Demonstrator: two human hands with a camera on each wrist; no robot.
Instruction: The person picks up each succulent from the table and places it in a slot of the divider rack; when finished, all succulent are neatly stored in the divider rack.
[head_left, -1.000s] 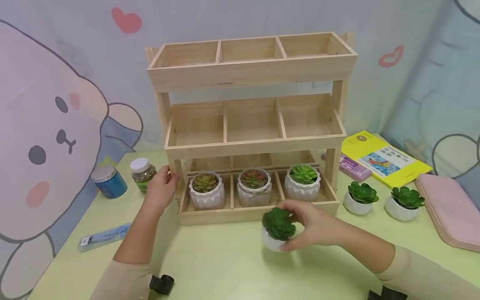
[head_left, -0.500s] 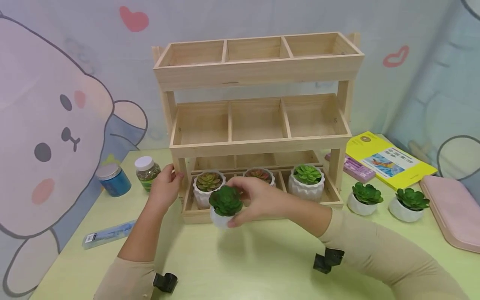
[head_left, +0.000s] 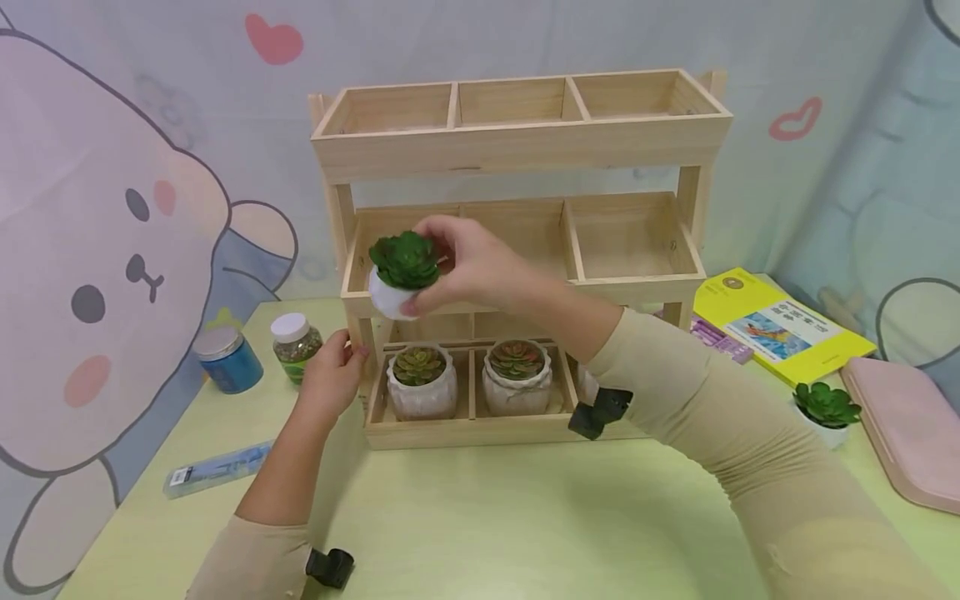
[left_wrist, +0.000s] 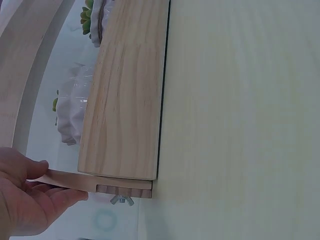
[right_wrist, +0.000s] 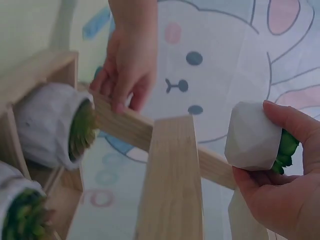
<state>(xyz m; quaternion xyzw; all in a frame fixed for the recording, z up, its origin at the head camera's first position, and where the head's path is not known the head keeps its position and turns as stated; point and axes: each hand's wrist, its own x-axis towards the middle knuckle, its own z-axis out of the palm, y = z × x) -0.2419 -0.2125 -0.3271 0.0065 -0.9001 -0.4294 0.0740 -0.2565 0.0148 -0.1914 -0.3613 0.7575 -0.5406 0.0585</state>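
Observation:
My right hand [head_left: 480, 271] grips a small potted succulent [head_left: 405, 260], dark green in a white pot, in front of the left compartment of the wooden shelf's [head_left: 517, 150] middle tier. In the right wrist view, thumb and fingers hold the faceted pot [right_wrist: 252, 137] from either side. My left hand [head_left: 330, 377] holds the shelf's left upright low down; the left wrist view shows the thumb and fingers pinching that wooden leg [left_wrist: 67, 180]. In the bottom tier sit a yellowish succulent [head_left: 420, 387] and a reddish one [head_left: 517, 379] in ruffled white pots. A third pot there is mostly hidden by my right arm.
To the left stand a blue jar [head_left: 228, 358] and a white-capped jar [head_left: 294, 342], with a blue flat packet [head_left: 217, 471] nearer. On the right are another dark green potted succulent [head_left: 825, 408], a yellow book [head_left: 780, 321], a purple box [head_left: 716, 337] and a pink case [head_left: 903, 433].
My right hand has carried the potted succulent leftward across the table, then up from the bottom tier's height to the middle tier. My left hand keeps its hold on the upright.

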